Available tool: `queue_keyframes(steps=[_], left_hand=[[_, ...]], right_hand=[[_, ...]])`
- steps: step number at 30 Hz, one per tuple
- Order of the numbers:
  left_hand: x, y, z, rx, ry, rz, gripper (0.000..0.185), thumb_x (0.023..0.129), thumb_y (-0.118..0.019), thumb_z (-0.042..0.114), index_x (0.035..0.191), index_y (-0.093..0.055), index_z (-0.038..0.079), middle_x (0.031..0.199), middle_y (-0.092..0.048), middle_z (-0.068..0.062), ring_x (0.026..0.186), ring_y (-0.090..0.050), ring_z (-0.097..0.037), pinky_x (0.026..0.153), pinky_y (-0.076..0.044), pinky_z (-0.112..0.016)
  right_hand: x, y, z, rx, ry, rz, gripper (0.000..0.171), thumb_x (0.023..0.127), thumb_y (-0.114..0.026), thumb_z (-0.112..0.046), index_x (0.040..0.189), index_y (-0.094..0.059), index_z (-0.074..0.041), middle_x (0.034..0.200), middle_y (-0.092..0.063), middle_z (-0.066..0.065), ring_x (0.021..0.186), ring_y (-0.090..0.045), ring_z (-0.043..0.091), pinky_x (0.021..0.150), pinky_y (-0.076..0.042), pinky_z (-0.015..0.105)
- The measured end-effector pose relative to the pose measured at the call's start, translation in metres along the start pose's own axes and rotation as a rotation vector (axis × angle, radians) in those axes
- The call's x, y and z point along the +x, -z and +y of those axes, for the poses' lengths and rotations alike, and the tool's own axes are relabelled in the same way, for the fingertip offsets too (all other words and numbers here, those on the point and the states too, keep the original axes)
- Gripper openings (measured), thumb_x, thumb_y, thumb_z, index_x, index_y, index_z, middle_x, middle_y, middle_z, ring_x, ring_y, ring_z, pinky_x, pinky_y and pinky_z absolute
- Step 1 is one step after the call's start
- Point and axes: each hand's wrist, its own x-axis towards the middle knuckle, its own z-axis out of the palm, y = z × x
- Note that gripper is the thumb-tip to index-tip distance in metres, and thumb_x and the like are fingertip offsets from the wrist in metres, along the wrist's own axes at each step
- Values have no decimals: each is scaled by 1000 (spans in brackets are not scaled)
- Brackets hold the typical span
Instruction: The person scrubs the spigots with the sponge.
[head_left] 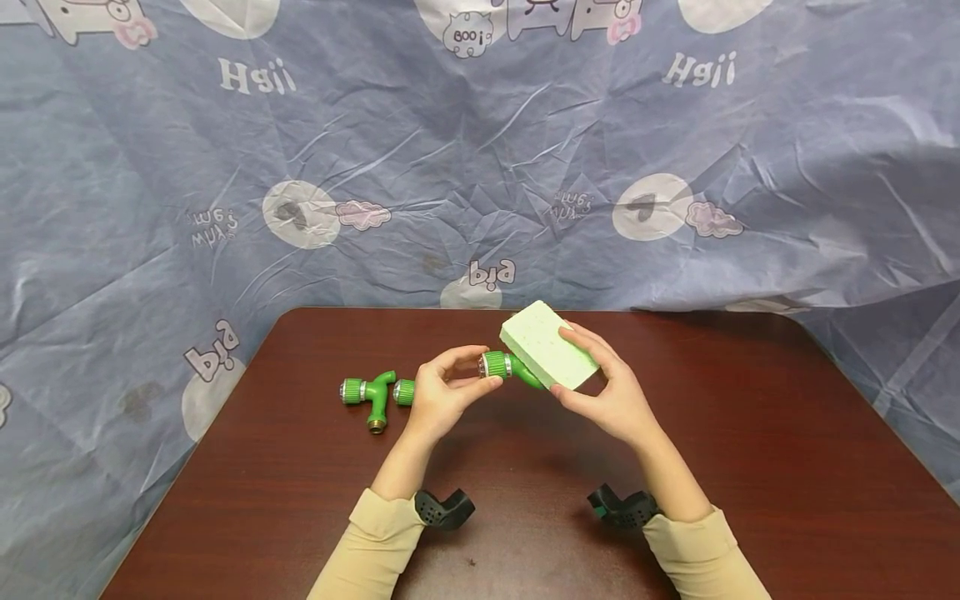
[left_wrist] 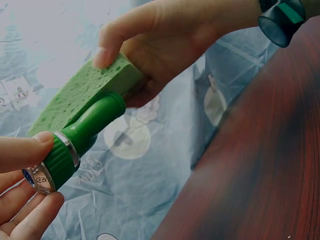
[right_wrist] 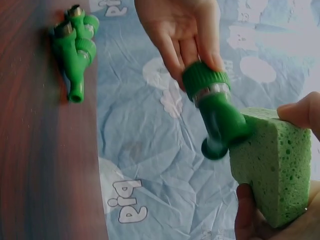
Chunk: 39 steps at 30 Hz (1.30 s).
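Head view is evenly lit and pretty sharp, soft light from above, with only faint shadows under the forearms on the table [head_left: 750, 467]. A mild sheen shows on the dark wood. The backdrop cloth [head_left: 480, 167] bows a bit toward the edges, so there's wide-angle distortion. Both wrist views are dimmer and softer. In the left wrist one the table goes streaky and blurred. In the right wrist one the green fitting [right_wrist: 215, 115] is smeared, and the cloth looks washed out at top right.
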Motion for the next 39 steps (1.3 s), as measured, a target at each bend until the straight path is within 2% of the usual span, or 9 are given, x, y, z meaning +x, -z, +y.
queue_keyframes(steps=[4, 8, 12, 16, 19, 23, 28, 33, 39], left_hand=[[0, 1, 1, -7, -7, 1, 41, 72, -74, -12, 111, -60, -15, 105, -62, -30, 89, -62, -48, 73, -56, -32], [0, 0, 1, 8, -11, 3, 40, 72, -74, -11, 110, -61, -13, 102, -63, -30, 90, -62, -47, 73, -56, -31], [0, 0, 0, 12, -20, 5, 40, 71, -75, -11, 109, -61, -13, 101, -63, -30, 91, -62, -46, 74, -56, -32], [0, 0, 0, -2, -25, 11, 40, 71, -74, -11, 109, -61, -14, 102, -63, -30, 89, -63, -46, 73, -56, -33], [1, 1, 0, -10, -26, 14, 40, 71, -74, -12, 109, -61, -14, 104, -63, -29, 90, -62, -46, 73, -56, -33], [1, 2, 0, -16, -31, 21, 40, 71, -74, -12, 109, -61, -14, 104, -63, -28, 91, -62, -47, 72, -56, -33], [1, 2, 0, -4, -31, 31, 40, 71, -74, -11, 109, -62, -13, 104, -64, -27, 91, -63, -42, 73, -56, -33], [0, 2, 0, 1, -39, 27, 40, 71, -75, -11, 109, -62, -13, 105, -64, -26, 90, -64, -37, 74, -56, -35], [1, 2, 1, -6, -49, 22, 40, 71, -74, -12, 109, -62, -13, 105, -64, -26, 90, -64, -40, 74, -56, -37]], right_hand=[[0, 5, 14, 109, 25, 12, 64, 69, -71, 16, 129, -50, 7, 138, -42, 23, 120, -43, 16, 86, -39, 15], [-2, 4, 28, 195, 45, -72, 69, 69, -72, 16, 132, -48, 4, 141, -39, 18, 117, -45, 15, 80, -45, 18], [-2, 3, 36, 229, 40, -136, 70, 70, -74, 13, 133, -47, 1, 143, -36, 15, 105, -51, 18, 74, -51, 21], [-2, 5, 39, 233, 12, -103, 71, 69, -73, 15, 133, -47, 1, 142, -36, 15, 96, -56, 17, 69, -53, 22], [-1, 10, 39, 225, -10, -58, 71, 69, -73, 16, 133, -48, 1, 142, -37, 15, 98, -55, 16, 71, -52, 20], [0, 15, 38, 267, -28, -13, 73, 68, -72, 19, 134, -47, 1, 143, -37, 15, 103, -54, 15, 74, -50, 18], [0, 16, 35, 315, -8, -50, 76, 66, -74, 18, 135, -46, 3, 144, -35, 16, 103, -55, 16, 74, -52, 21], [0, 14, 33, 296, -7, -111, 76, 67, -76, 15, 136, -45, 3, 144, -33, 16, 100, -57, 16, 72, -53, 23], [0, 18, 38, 259, -75, -34, 73, 70, -73, 16, 135, -46, 0, 143, -36, 15, 99, -55, 14, 73, -51, 20]])
